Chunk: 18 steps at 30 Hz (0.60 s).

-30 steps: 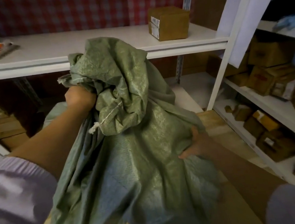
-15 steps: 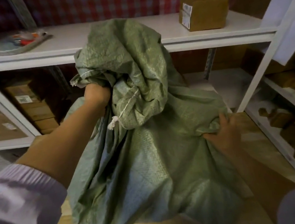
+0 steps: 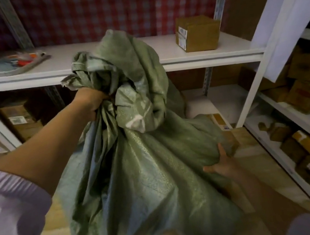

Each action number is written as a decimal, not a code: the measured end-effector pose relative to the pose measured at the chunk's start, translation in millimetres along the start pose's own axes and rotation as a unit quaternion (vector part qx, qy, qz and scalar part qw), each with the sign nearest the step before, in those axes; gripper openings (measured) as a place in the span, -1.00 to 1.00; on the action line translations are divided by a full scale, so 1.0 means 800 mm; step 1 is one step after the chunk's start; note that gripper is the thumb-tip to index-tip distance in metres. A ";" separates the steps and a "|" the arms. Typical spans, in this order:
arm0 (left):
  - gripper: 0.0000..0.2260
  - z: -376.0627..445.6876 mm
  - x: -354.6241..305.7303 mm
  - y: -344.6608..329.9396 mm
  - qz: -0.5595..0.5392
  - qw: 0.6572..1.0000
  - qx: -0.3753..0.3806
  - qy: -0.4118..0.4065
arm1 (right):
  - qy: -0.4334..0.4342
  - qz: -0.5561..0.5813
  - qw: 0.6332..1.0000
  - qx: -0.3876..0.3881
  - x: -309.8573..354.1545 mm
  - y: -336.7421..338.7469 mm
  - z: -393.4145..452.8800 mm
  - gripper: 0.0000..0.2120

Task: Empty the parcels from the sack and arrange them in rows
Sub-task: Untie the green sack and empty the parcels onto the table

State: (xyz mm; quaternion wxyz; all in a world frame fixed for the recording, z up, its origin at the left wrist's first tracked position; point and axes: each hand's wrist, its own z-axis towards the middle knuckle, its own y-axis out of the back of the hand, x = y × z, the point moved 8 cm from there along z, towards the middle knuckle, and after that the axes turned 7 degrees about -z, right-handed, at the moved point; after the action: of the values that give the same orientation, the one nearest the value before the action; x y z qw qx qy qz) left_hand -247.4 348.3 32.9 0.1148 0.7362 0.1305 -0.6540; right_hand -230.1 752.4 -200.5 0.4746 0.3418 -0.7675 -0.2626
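Observation:
A big green woven sack (image 3: 137, 168) hangs in front of me above the wooden floor, its top bunched and folded over. My left hand (image 3: 90, 103) is clenched on the gathered fabric near the top. My right hand (image 3: 222, 164) grips the sack's lower right corner from beneath, fingers spread against the cloth. A brown parcel (image 3: 231, 143) pokes out by that corner, and another parcel (image 3: 220, 122) with a label shows just behind the sack. What is inside the sack is hidden.
A white shelf (image 3: 163, 65) runs across behind the sack, with a cardboard box (image 3: 197, 33) at its right and a flat plastic packet (image 3: 9, 64) at its left. Boxes fill the lower left shelf (image 3: 19, 118) and the right-hand rack (image 3: 304, 103).
My right hand slid from the sack's right side down to its lower corner. The sack's bottom swung right and up, and parcels came into view beside it.

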 end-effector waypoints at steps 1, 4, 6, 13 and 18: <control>-0.58 0.002 -0.005 0.006 0.009 1.000 -0.008 -0.013 | 0.001 -0.024 1.000 0.013 0.003 -0.002 0.000 0.18; -0.64 -0.009 -0.019 0.015 0.003 0.999 -0.026 -0.029 | -0.004 -0.075 0.997 0.015 0.023 0.010 -0.007 0.22; -0.64 -0.013 -0.024 0.017 -0.005 1.000 -0.005 -0.028 | 0.005 -0.068 0.997 -0.036 0.046 0.029 -0.012 0.28; -0.76 -0.022 -0.040 0.034 -0.034 0.998 0.028 -0.055 | 0.253 0.004 0.967 0.024 0.224 0.007 -0.087 0.25; -0.86 -0.038 -0.056 0.066 0.003 0.998 0.009 -0.056 | 0.301 -0.120 0.946 -0.028 0.296 -0.046 -0.122 0.38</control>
State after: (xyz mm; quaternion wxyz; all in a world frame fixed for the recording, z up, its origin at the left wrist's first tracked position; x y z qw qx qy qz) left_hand -205.9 307.4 80.6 0.1171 0.6996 0.1158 -0.6953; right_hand -206.0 538.7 -56.8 0.6582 0.4806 -0.5344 -0.2240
